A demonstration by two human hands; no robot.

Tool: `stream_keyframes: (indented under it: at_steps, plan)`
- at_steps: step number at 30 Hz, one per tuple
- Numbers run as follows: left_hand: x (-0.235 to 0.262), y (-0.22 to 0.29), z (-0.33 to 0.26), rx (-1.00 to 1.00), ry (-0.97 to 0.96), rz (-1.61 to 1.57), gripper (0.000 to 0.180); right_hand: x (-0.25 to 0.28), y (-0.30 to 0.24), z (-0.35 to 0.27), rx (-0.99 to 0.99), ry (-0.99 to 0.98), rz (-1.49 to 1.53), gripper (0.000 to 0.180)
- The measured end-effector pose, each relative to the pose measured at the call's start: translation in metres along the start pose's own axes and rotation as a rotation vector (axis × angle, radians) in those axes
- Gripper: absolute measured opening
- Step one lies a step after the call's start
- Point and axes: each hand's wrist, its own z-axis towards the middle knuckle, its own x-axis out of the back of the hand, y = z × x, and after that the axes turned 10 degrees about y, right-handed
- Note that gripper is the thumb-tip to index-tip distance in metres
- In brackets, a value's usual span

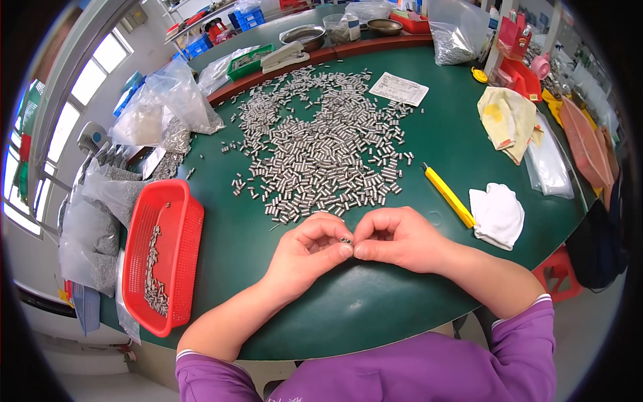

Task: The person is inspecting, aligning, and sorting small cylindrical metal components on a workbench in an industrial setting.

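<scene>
Just in front of a big loose pile of small silver metal tubes (328,144), my two hands meet fingertip to fingertip. My left hand (301,251) is closed in a pinch, with a few metal tubes (346,240) showing their open ends between thumb and forefinger. Closed as well, my right hand (405,241) presses its thumb and forefinger against the same tubes from the other side. How many tubes lie hidden behind the fingers I cannot tell. To the left, a red plastic basket (185,258) has some similar tubes along its bottom.
A yellow cutter-like tool (449,196) and a white cloth (497,214) lie right of my hand on the green table (375,315). Beyond are a stained cloth (507,120) and a printed paper slip (399,89). Bags of metal parts (90,228) crowd the left edge.
</scene>
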Motion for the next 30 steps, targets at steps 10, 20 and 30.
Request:
stream_keyframes:
  at_steps: [10, 20, 30]
  plan:
    - [0.041, 0.093, -0.017, -0.817, 0.697, 1.092, 0.012, 0.011, -0.004, -0.004, 0.476, 0.333, -0.592, 0.01]
    - [0.121, 0.095, -0.059, -0.353, 0.919, 1.394, 0.036, 0.011, 0.003, 0.004, 0.68, 0.289, -0.927, 0.012]
    - [-0.009, 0.025, -0.004, -0.163, 0.081, 0.938, 0.039, 0.013, 0.008, -0.001, 0.575, 0.206, -1.041, 0.008]
